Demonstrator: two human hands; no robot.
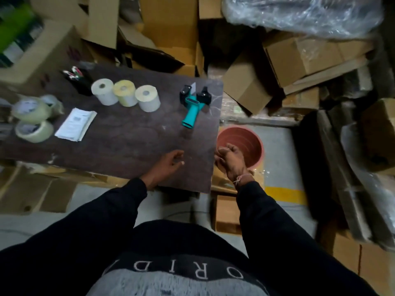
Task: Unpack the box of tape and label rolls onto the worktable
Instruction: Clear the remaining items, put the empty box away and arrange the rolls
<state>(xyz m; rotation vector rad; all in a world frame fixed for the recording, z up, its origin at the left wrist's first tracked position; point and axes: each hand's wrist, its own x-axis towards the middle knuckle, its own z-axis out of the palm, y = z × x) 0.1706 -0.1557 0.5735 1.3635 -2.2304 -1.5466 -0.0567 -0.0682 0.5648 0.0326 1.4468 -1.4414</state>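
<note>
On the dark brown worktable (119,142) stand three label rolls in a row: a white one (103,91), a yellow one (125,93) and another pale one (148,98). At the left edge lie clear tape rolls (32,112), one of them lower down (34,131). A teal tape dispenser (193,103) lies near the right edge. My left hand (168,165) hovers over the table's near edge, fingers loosely apart and empty. My right hand (229,160) is past the table's right edge, fingers curled; it appears to hold nothing.
A stack of white paper sheets (74,123) lies beside the tape rolls, and a black holder with pens (79,79) stands at the back left. A terracotta bucket (241,146) sits on the floor right of the table. Cardboard boxes (248,86) crowd every side.
</note>
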